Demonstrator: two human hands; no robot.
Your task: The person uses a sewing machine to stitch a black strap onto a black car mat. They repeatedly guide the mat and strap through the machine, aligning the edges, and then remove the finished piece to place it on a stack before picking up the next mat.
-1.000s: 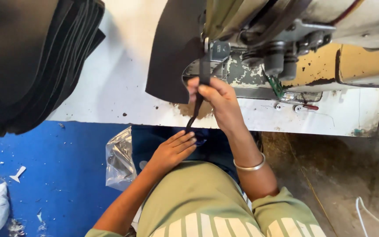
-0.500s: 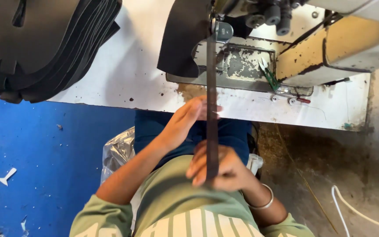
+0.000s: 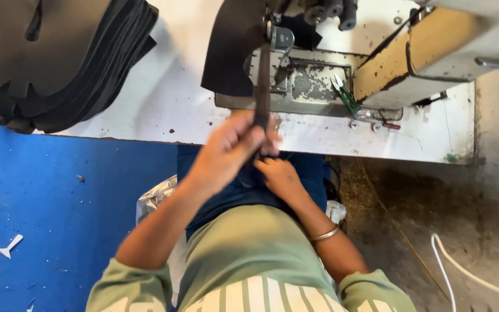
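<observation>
Change: since half a second ago we are seeing our right hand come up from our lap to just under our left, and the two are now meeting on the strip at the tabletop's near edge.
Floor: blue floor (image 3: 59, 196) is lying to our left, bare grey ground to our right with a white cable (image 3: 463, 268) curving over it.
Tabletop: white tabletop (image 3: 163, 98), scuffed and spotted, is carrying everything else.
Stack: pile of dark cut pieces (image 3: 59, 58) is sitting at the far left and hanging over the edge.
Machine: sewing machine (image 3: 423, 52), cream and yellow, is standing at the right, with a dark sheet (image 3: 232, 46) draped beside its needle area.
Strip: dark strip (image 3: 263, 81) is running straight down from the machine's guide to our hands, pulled taut.
Left hand: left hand (image 3: 226, 150) is closing its fingers around the strip at the tabletop's edge.
Right hand: right hand (image 3: 278, 176), a metal bangle (image 3: 324, 234) on its wrist, is touching the left from below; whether it is pinching the strip's lower end, we cannot tell.
</observation>
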